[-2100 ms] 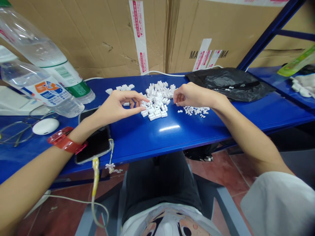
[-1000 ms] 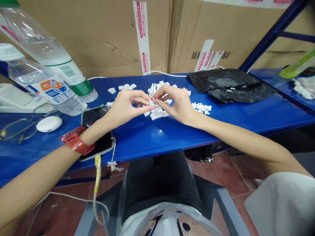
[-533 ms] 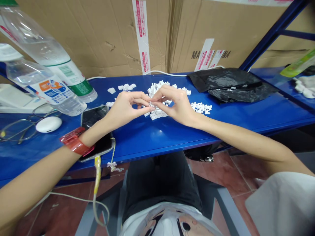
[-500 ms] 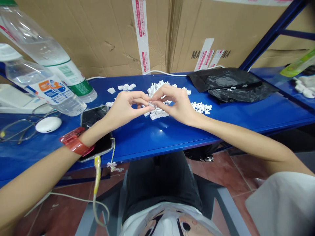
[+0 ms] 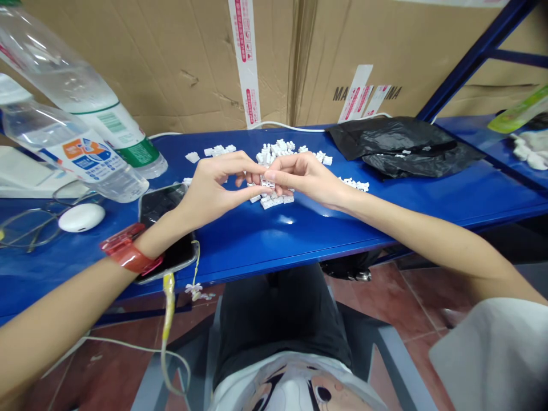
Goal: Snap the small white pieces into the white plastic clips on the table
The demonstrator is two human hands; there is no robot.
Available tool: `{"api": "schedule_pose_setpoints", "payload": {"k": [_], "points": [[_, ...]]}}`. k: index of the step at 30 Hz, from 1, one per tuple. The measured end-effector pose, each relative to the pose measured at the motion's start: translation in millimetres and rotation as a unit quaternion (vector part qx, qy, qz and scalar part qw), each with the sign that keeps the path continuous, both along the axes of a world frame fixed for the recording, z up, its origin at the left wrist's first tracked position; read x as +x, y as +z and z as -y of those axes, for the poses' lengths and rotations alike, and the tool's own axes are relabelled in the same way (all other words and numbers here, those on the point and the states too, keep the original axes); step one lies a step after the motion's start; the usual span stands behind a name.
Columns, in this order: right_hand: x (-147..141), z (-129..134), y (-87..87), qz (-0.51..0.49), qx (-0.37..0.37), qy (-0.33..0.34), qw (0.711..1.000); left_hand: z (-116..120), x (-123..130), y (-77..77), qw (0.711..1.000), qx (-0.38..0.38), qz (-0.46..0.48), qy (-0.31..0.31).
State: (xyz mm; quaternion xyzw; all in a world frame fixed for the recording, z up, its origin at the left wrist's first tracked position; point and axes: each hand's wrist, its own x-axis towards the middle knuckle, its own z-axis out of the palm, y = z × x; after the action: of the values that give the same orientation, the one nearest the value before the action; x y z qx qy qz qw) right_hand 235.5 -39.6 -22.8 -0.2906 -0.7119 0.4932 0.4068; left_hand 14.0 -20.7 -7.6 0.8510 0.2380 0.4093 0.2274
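My left hand (image 5: 216, 180) and my right hand (image 5: 306, 177) meet above the blue metal table (image 5: 299, 228), their fingertips pinched together. Between them is a small white plastic part (image 5: 268, 184), mostly hidden by my fingers. Just beneath and behind my fingers lies a heap of similar white parts (image 5: 274, 151). A smaller group of white parts (image 5: 218, 150) lies further left, and another (image 5: 353, 183) sits beyond my right hand.
Several things stand on the table: two clear water bottles (image 5: 81, 154), a phone (image 5: 160, 206), glasses (image 5: 29, 228), a white oval device (image 5: 81, 217) and a black plastic bag (image 5: 402, 148). Cardboard boxes (image 5: 171, 63) rise behind the table.
My right hand has moved left from beside the heap, and my fingertips have come together over it. My left hand has shifted slightly, and a small white part is now pinched between them.
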Motion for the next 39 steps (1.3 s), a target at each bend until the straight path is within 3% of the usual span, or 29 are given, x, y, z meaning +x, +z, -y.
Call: {"api": "schedule_pose_setpoints", "payload": {"k": [5, 9, 11, 14, 17, 21, 27, 32, 35, 39], "points": [[8.2, 0.0, 15.8, 0.066, 0.078, -0.007, 0.995, 0.7, 1.1, -0.3, 1.0, -0.01, 0.008, -0.002], [45.4, -5.7, 43.6, 0.203, 0.145, -0.008, 0.968, -4.2, -0.8, -5.1, 0.999, -0.031, 0.028, 0.021], [69.2, -12.4, 50.4, 0.286, 0.153, 0.024, 0.945, -7.1, -1.8, -7.3, 0.998, -0.048, 0.034, 0.029], [94.2, -24.8, 44.8, 0.386, 0.145, 0.072, 0.908, -9.6, -2.4, -8.7, 0.997, -0.059, 0.03, 0.036], [97.9, -32.5, 30.2, 0.417, 0.139, 0.075, 0.895, -10.2, -1.8, -8.7, 0.997, -0.062, 0.025, 0.038], [82.4, -28.9, 22.0, 0.389, 0.167, 0.04, 0.905, -11.6, -0.7, -9.7, 0.997, -0.071, 0.031, 0.03], [55.5, -10.7, 36.0, 0.28, 0.197, -0.022, 0.939, -10.7, -0.4, -9.4, 0.997, -0.071, 0.02, 0.03], [41.5, 1.0, 42.1, 0.197, 0.166, -0.036, 0.966, -7.5, -1.1, -7.1, 0.998, -0.053, -0.003, 0.046], [33.9, 4.4, 37.5, 0.152, 0.133, -0.049, 0.978, -7.0, -1.1, -6.9, 0.998, -0.053, -0.005, 0.043], [23.1, 3.9, 25.2, 0.117, 0.169, -0.089, 0.975, -8.0, -0.5, -7.7, 0.997, -0.067, 0.013, 0.035]]}}
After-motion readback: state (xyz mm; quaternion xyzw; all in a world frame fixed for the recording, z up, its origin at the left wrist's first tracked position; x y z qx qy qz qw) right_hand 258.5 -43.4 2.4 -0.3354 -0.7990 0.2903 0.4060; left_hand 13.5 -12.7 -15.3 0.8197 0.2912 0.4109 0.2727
